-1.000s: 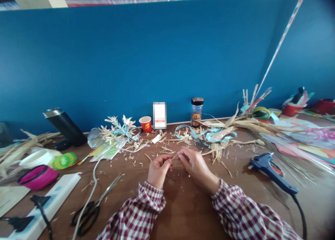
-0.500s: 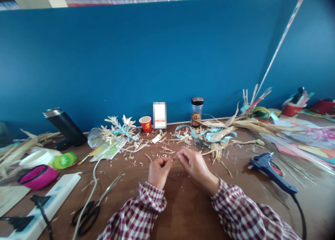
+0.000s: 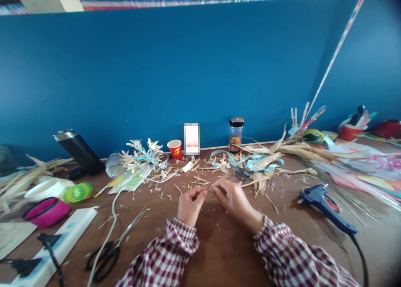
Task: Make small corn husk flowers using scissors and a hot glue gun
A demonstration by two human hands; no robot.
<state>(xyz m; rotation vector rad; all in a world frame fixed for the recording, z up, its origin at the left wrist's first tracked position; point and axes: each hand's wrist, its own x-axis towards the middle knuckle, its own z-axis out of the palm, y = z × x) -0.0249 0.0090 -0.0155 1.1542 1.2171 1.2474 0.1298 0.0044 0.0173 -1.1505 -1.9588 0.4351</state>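
Observation:
My left hand [image 3: 190, 204] and my right hand [image 3: 232, 199] meet above the middle of the brown table [image 3: 219, 253]. Both are closed in a pinch on a thin pale straw strip [image 3: 210, 188] that runs between their fingertips. Both wrists wear red and white checked sleeves. Pale straw scraps [image 3: 194, 178] lie scattered just beyond the hands. A bunch of small straw flowers [image 3: 140, 151] tied with light blue ribbon lies further back on the left.
Black-handled scissors [image 3: 109, 247] and a white cable lie front left, by a white power strip [image 3: 62, 241]. A blue glue gun [image 3: 326, 207] rests at the right. A black flask [image 3: 79, 152], red cup [image 3: 174, 148], glass jar [image 3: 235, 135] and dried husks [image 3: 300, 151] line the blue wall.
Both hands stay pinched on the strip in the same place. The fingers shift only slightly, and the view has dropped a few pixels.

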